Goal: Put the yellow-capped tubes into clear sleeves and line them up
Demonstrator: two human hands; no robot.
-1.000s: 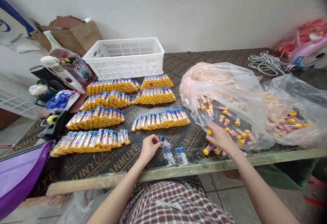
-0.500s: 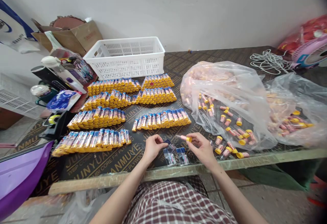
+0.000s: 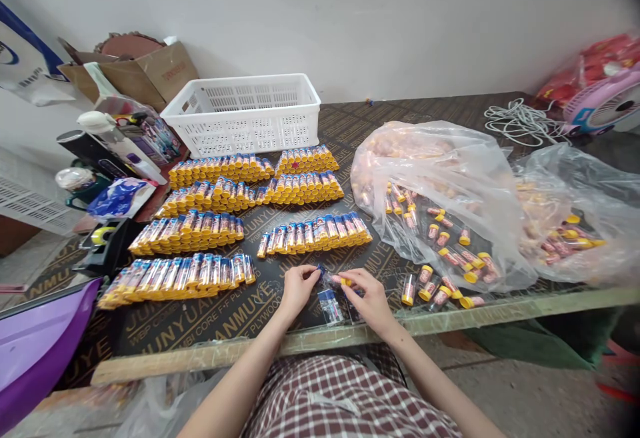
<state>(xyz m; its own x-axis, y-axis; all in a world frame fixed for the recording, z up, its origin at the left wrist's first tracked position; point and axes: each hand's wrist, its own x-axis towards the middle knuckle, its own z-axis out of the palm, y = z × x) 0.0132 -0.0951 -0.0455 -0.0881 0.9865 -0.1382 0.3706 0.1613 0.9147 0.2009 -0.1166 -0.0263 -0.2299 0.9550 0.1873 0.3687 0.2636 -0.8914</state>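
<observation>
Close to the table's front edge, my left hand (image 3: 299, 288) pinches a small clear, blue-edged plastic sleeve (image 3: 321, 269). My right hand (image 3: 369, 299) grips a small tube (image 3: 341, 280) with a yellow cap and pinkish contents. The tube's far end meets the sleeve between my hands; whether it is inside I cannot tell. Below them lies a flat printed clear sleeve (image 3: 330, 306), with another partly hidden under my right hand. Beyond my hands is a row of stacked yellow-capped tubes with blue tops (image 3: 315, 235).
More tube stacks (image 3: 180, 278) fill the left. Behind them stands a white basket (image 3: 245, 128). Loose tubes (image 3: 440, 291) spill from a clear plastic bag (image 3: 450, 158) on the right. A tape dispenser (image 3: 107, 245), purple tray (image 3: 45, 358), coiled cord (image 3: 523, 121) and pink fan (image 3: 600, 105) lie around.
My right hand has moved left with the tube, bringing its end to the sleeve at my left hand. One loose tube now stands out left of the spilled ones.
</observation>
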